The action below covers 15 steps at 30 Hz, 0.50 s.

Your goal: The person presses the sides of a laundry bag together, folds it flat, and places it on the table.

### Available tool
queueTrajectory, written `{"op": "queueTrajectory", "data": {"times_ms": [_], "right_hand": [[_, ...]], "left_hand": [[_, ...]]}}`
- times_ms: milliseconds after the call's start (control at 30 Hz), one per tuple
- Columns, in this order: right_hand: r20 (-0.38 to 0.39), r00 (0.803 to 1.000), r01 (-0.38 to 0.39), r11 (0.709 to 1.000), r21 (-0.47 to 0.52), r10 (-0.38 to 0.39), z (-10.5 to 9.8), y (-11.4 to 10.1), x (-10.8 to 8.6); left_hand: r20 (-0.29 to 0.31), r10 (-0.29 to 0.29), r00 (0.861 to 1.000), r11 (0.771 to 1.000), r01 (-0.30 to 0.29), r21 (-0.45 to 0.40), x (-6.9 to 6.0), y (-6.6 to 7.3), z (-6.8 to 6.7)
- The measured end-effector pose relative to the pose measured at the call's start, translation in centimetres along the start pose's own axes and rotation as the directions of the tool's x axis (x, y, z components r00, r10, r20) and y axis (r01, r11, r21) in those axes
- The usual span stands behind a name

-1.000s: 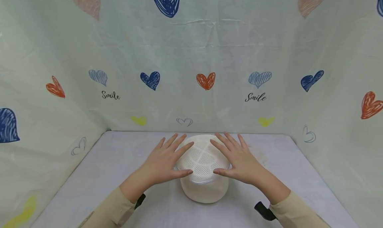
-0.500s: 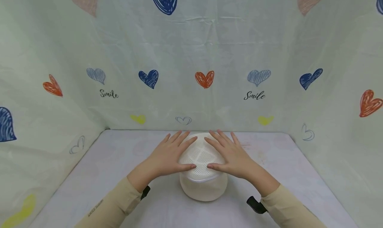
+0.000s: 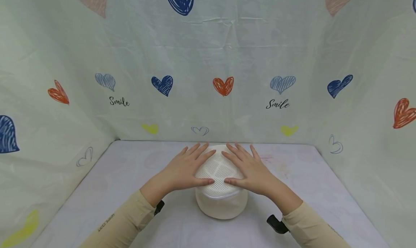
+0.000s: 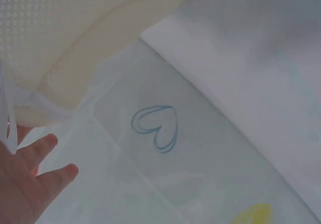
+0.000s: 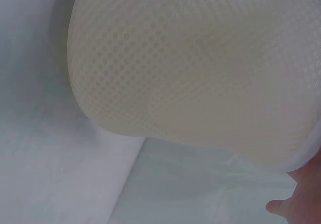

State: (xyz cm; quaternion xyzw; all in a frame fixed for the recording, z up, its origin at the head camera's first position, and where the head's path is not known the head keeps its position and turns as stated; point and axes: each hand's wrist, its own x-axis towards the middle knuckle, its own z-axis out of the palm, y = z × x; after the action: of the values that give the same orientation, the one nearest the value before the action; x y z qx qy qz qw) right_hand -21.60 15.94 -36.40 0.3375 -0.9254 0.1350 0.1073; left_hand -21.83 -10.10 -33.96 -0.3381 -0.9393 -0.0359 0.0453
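Observation:
A cream cap (image 3: 221, 207) sits on the table, its brim toward me. Over its crown lies a white mesh dome (image 3: 220, 170) with a pale rim. My left hand (image 3: 185, 171) rests against the dome's left side, fingers spread and straight, thumb across the front. On the right side my right hand (image 3: 254, 172) mirrors it. Between the two thumbs a narrow strip of mesh shows. In the left wrist view, the mesh (image 4: 30, 28) and a white strap (image 4: 9, 118) hang near the fingers. The right wrist view is mostly filled by the mesh-covered crown (image 5: 165, 78); few fingers show there.
The table (image 3: 136, 168) has a white cover and ends at a curtain (image 3: 247, 60) printed with hearts and "Smile". The curtain also runs along both sides. A black wrist mount (image 3: 277, 224) sticks out below the right sleeve.
Both hands have moved inward and slightly up, closing in on the dome, so the thumbs are nearer each other. Since half a second ago they have barely moved.

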Motion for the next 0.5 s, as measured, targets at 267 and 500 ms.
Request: {"op": "queueTrajectory", "data": {"times_ms": [267, 500], "right_hand": [[0.018, 1.0, -0.011, 1.0, 0.009, 0.011, 0.41, 0.08, -0.19], [0.023, 1.0, -0.008, 1.0, 0.008, 0.008, 0.51, 0.07, -0.29]], "left_hand": [[0.011, 0.011, 1.0, 1.0, -0.011, -0.01, 0.0, -0.04, 0.37], [0.038, -0.001, 0.999, 1.0, 0.001, -0.012, 0.03, -0.04, 0.83]]}}
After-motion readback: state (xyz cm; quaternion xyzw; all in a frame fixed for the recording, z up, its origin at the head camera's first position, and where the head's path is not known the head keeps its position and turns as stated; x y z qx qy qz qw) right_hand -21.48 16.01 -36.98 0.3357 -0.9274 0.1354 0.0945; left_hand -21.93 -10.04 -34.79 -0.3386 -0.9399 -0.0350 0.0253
